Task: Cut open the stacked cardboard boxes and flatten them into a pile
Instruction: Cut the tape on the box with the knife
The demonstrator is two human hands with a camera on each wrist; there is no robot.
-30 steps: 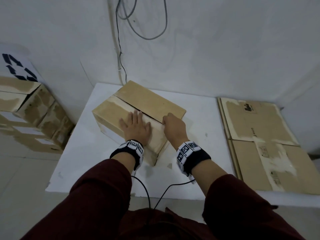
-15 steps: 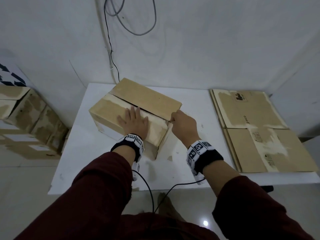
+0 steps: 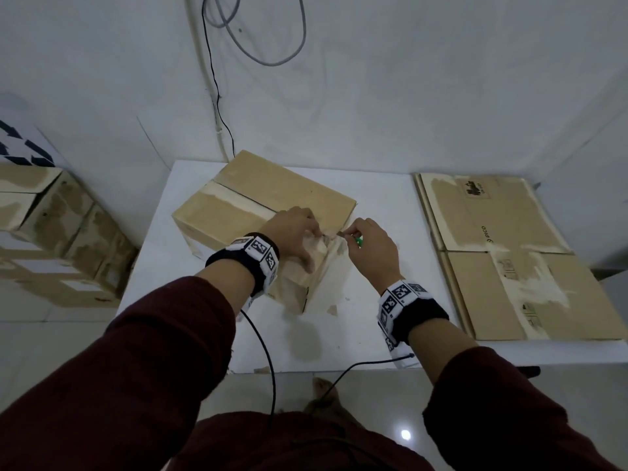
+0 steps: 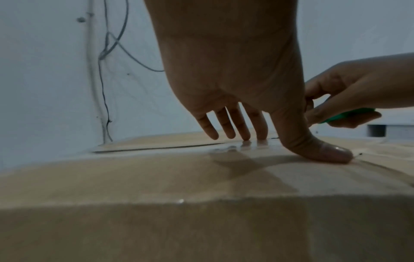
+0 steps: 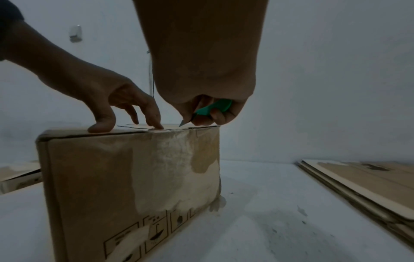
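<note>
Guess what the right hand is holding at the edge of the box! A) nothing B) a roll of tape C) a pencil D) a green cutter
D: the right hand grips a green cutter, its blade tip at the box's top edge.

Closed taped cardboard box (image 3: 272, 198) upright; flattened boxes (image 3: 509, 253) piled right.

flattened cardboard (image 3: 503, 232): "PICO" | box (image 5: 125, 177): handling symbols
</note>
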